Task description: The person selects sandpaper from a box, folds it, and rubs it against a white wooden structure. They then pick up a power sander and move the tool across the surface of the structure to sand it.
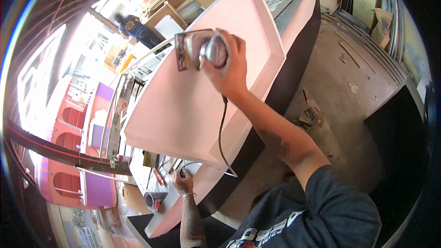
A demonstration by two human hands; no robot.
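My right hand is wrapped round the top of an electric sander, blurred by motion. Its flat pad is against or very close to a large pale pink panel, which stands tilted on a long bench-like piece. A dark power cord hangs from the sander and loops down past the panel's lower edge. Lower left, my left hand is closed at the grey worktop, with a dark part of the cord at its fingertips. Close by lie a red-handled tool and an open tin can.
Below the pink edge runs a black side. Debris and a brush-like tool lie on the dusty floor. A black panel stands at right. Another person works far back, near purple and pink structures.
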